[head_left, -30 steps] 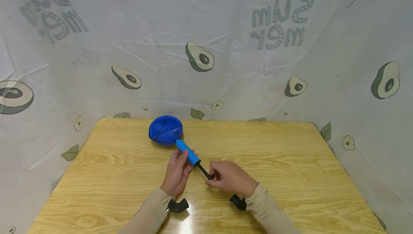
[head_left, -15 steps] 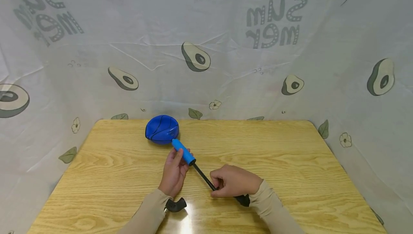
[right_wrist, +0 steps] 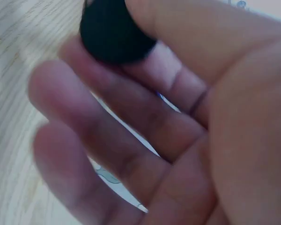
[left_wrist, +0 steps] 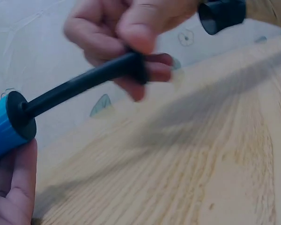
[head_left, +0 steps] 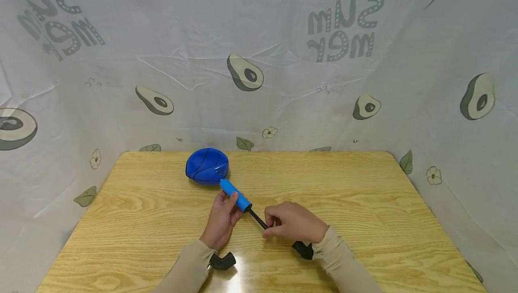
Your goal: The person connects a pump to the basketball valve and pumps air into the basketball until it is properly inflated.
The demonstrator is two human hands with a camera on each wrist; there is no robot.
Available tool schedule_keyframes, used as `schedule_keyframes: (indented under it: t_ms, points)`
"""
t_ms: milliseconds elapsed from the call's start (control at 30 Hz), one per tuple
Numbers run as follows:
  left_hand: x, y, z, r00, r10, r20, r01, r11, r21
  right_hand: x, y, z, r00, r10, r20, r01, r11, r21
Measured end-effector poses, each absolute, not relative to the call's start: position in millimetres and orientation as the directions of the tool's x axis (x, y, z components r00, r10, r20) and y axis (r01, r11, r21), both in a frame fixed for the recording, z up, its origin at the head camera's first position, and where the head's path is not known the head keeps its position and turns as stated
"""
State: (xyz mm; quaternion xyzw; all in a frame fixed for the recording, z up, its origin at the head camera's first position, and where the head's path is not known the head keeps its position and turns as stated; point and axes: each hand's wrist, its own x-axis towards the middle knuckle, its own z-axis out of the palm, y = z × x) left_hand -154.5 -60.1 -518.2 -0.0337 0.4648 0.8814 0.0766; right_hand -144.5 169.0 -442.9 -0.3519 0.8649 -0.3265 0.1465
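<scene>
A blue hand pump slants across the middle of the table in the head view. My left hand grips its barrel, thumb on top. The nozzle end meets the near right side of a dented, half-flat blue ball with black seam lines. My right hand pinches the far end of the pump's black rod, which is partly out of the barrel. In the right wrist view the round black end of the handle sits between thumb and fingers, with the other fingers loosely bent.
The wooden table has a white curtain with avocado prints behind it and along both sides. Black wrist mounts sit by both beige sleeves, low over the table.
The right hand first draws the rod far out, then moves it back up and left, so less rod shows now. The left hand stays round the barrel; the ball stays at the nozzle.
</scene>
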Motion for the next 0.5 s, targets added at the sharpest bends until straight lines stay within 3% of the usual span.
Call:
schedule_keyframes:
  t_ms: [233,500]
  points:
    - [-152,-55,-518,-0.977,0.18,-0.115,-0.188,-0.468,0.864,-146,162,-447,-0.784,-0.617,0.065,-0.494,0.559,-0.666]
    - [-150,-53,-517,-0.97,0.222,-0.101,-0.192,-0.438,0.878,-143,153,-452,-0.809,-0.583,0.081,-0.48,0.573,-0.664]
